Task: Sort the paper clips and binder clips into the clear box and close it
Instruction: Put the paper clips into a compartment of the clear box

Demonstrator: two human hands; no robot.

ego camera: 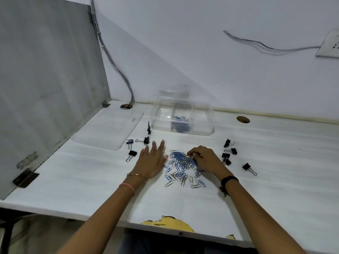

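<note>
1. Clear box, frame centre, open; few paper clips inside, lid lying left.
2. Right hand pinches clips from pile; left hand flat, fingers spread.
3. Binder clips unsorted both sides; approx. early stage.

We note bare forearms, no sleeves. Left hand: thin metal bangle at the wrist, pink thread band just behind it. Right hand: black wristband, dark tassel hanging from it.
</note>
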